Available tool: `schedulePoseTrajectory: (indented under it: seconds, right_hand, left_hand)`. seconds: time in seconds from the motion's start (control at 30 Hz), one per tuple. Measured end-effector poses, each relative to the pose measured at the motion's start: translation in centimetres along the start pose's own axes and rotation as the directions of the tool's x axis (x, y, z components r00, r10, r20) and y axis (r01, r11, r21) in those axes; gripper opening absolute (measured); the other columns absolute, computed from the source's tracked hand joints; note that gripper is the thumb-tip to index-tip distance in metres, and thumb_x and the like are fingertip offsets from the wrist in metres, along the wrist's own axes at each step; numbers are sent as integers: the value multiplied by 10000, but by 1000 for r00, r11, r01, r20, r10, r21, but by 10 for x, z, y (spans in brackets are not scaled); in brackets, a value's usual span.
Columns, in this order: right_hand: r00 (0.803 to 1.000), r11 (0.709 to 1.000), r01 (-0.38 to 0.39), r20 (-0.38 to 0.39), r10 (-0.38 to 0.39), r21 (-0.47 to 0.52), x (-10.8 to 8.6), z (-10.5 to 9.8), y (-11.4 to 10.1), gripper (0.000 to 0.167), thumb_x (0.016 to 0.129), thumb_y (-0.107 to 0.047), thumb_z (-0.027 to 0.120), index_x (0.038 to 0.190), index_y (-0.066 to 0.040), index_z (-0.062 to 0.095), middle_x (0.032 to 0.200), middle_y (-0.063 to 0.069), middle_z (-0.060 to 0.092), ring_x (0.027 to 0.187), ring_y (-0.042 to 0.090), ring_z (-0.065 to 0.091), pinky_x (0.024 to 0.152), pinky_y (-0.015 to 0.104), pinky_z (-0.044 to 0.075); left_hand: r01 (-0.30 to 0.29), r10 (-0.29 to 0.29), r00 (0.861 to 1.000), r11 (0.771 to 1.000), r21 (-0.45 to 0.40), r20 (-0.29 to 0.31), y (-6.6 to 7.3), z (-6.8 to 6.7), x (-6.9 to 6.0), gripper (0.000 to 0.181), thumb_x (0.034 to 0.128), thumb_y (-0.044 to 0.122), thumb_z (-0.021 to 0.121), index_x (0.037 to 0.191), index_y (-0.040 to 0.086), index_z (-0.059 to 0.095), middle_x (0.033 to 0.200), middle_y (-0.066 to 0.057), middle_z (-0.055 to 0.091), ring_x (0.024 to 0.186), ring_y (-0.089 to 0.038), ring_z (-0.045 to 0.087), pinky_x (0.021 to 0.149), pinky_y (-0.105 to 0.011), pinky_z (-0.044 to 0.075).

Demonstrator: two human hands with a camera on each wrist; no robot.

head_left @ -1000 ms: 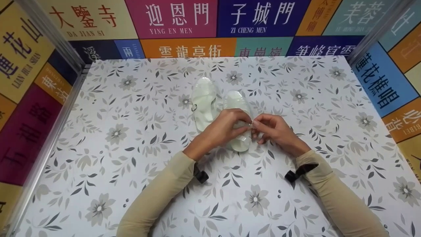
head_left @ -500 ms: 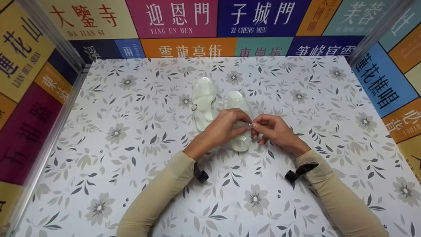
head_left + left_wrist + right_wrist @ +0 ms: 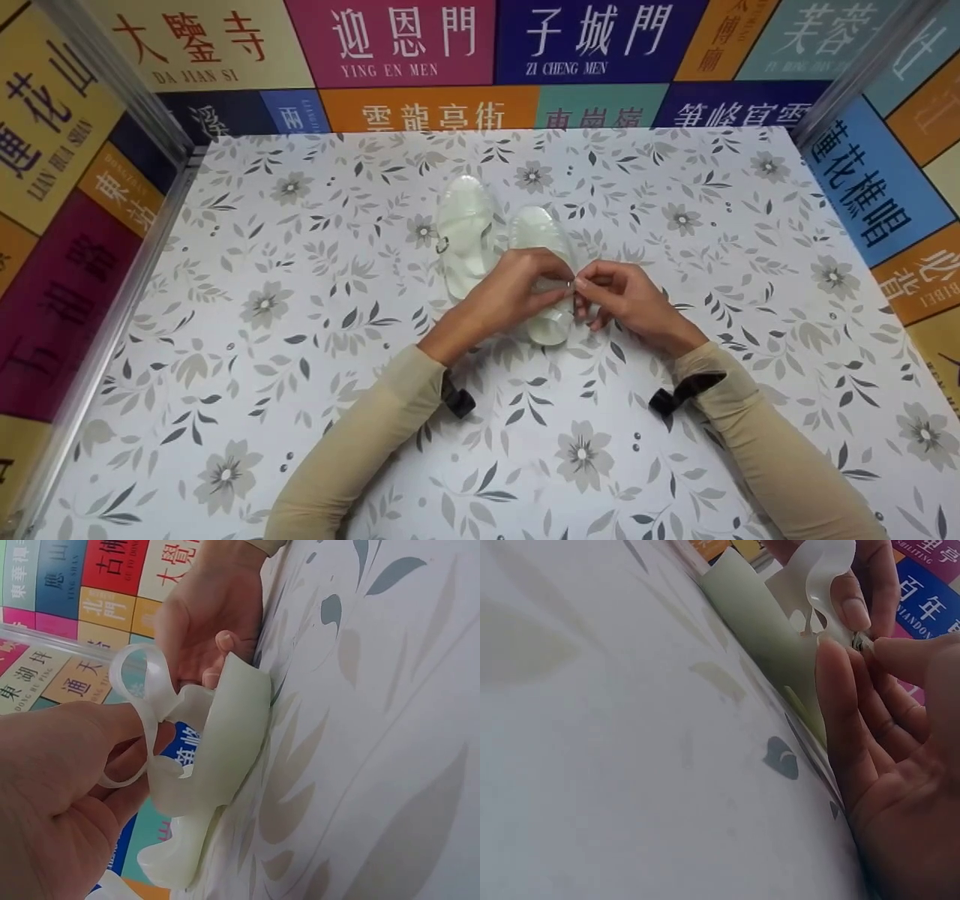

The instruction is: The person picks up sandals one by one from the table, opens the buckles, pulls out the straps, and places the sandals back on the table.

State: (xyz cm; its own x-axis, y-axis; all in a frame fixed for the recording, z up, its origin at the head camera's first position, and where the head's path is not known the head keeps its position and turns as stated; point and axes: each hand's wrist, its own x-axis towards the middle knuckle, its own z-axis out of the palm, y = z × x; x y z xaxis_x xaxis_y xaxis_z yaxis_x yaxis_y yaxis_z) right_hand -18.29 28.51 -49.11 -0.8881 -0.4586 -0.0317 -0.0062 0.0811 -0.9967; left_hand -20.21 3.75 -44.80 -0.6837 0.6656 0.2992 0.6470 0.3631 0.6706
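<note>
Bright lettered walls (image 3: 420, 45) behind and at both sides, flower-print tabletop (image 3: 525, 480), pale sandal (image 3: 465, 229) lying on it, matching sandal (image 3: 537, 227) just beside, partly hidden by left hand (image 3: 521, 281), which pinches its strap (image 3: 831, 577), right hand (image 3: 624, 296) pinching same strap at small metal buckle (image 3: 858, 640).

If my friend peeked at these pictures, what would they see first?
Probably the bright wall panels with big Chinese characters, standing along the back and both sides of the flowery table. Next might come the pale sandals, lying side by side near the middle of the table. Then the left hand and right hand, fingertips close together, pinching a strap of the sandal on the right.
</note>
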Motion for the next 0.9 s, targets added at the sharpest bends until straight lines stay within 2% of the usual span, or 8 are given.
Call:
schedulePoseTrajectory:
  seconds: [0.27,0.43,0.67,0.9]
  right_hand:
    - [999,998,25,28,-27,64,-1,-1,-2,285,1091,-173,654,1091,110,622,898,164,704,752,231,734,534,309,622]
    - [1000,1000,2,19,-2,30,-2,0,-2,275,1086,-199,679,1115,72,642,890,144,711,719,204,727,534,300,623]
    - [1000,1000,-1,7,1,-13,-2,0,-1,245,1090,-188,672,1119,55,662,880,109,724,709,160,731,552,283,629]
    - [999,1000,-19,-28,19,-8,0,3,0,236,1082,-205,689,1111,28,680,861,101,728,713,152,733,567,271,631]
  left_hand:
    - [8,-8,1000,1000,-8,-5,0,0,-1,160,1002,125,786,1155,97,821,1147,-44,819,1105,-157,764,1008,-172,570]
    - [2,-2,1000,1000,-19,-5,-1,1,-1,152,1003,126,784,1149,99,821,1144,-49,818,1107,-156,764,1012,-170,568]
    - [-3,3,1000,1000,6,-7,-1,0,0,153,1006,136,783,1150,101,824,1148,-40,818,1116,-154,760,1022,-176,564]
    - [-5,5,1000,999,40,-8,-1,0,-1,159,1018,185,779,1153,119,830,1155,-21,815,1132,-147,747,1038,-205,561]
